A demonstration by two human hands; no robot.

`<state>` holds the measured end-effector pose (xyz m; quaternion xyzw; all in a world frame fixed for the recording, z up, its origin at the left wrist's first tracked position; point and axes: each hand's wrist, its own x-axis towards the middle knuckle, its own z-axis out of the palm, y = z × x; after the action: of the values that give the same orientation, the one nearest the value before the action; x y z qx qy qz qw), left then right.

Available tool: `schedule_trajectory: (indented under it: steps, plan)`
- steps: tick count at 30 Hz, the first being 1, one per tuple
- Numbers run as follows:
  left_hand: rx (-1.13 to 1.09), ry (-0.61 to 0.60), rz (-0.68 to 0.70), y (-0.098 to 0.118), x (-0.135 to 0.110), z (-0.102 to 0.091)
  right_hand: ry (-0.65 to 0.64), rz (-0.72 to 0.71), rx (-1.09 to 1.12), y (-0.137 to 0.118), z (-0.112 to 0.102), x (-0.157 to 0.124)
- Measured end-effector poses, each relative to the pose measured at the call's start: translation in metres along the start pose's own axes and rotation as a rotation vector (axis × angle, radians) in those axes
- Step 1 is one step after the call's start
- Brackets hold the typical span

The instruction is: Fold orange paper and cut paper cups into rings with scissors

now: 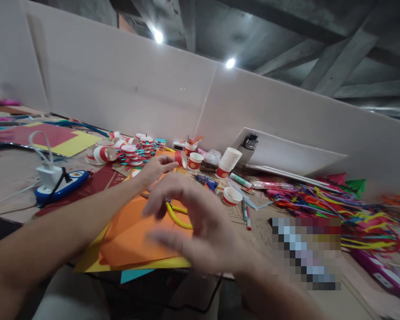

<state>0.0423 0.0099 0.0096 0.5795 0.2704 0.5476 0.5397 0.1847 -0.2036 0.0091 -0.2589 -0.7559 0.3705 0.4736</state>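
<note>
My left hand (160, 166) reaches over the table, its fingers pinched on a small red-and-white paper cup (181, 159) that is tilted on its side. Closer to me, my right hand (200, 222) is smeared by motion, with thumb and fingers apart and nothing between them. Below it lies a yellow-handled tool (180, 216), partly hidden by the hand, on orange paper sheets (130, 235). Just past the held cup stands an upright paper cup (195, 161). A blue glue gun (206, 182) lies to the right of it.
Stacked cups (228, 162) and a single cup (232, 196) stand to the right, near markers (246, 214). Decorated red-and-white cup pieces (130, 153) crowd the back left. A blue power strip (63, 186) sits left; colourful pipe cleaners (320, 204) pile up right. A white partition (136, 89) rises behind.
</note>
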Motion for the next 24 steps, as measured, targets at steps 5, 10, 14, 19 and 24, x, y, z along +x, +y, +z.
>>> schedule_trajectory:
  steps: [5, 10, 14, 19, 24]
  plan:
    - [-0.016, -0.041, 0.038, 0.001, -0.001, 0.002, 0.552, 0.075, -0.175, 0.031, -0.069, 0.131]
    - [0.044, -0.117, 0.083, 0.005, -0.004, 0.006, 0.548, 0.295, -0.136, 0.086, -0.077, 0.107]
    - [0.13, -0.181, 0.082, 0.007, -0.006, 0.006, 0.42, 0.265, -0.037, 0.08, -0.075, 0.112]
    - [0.113, -0.312, 0.029, 0.003, -0.004, 0.002, 0.404, 0.247, -0.03, 0.084, -0.076, 0.112]
    - [-0.077, -0.298, -0.075, 0.006, -0.006, 0.004, 0.38, 0.248, -0.056, 0.086, -0.074, 0.109]
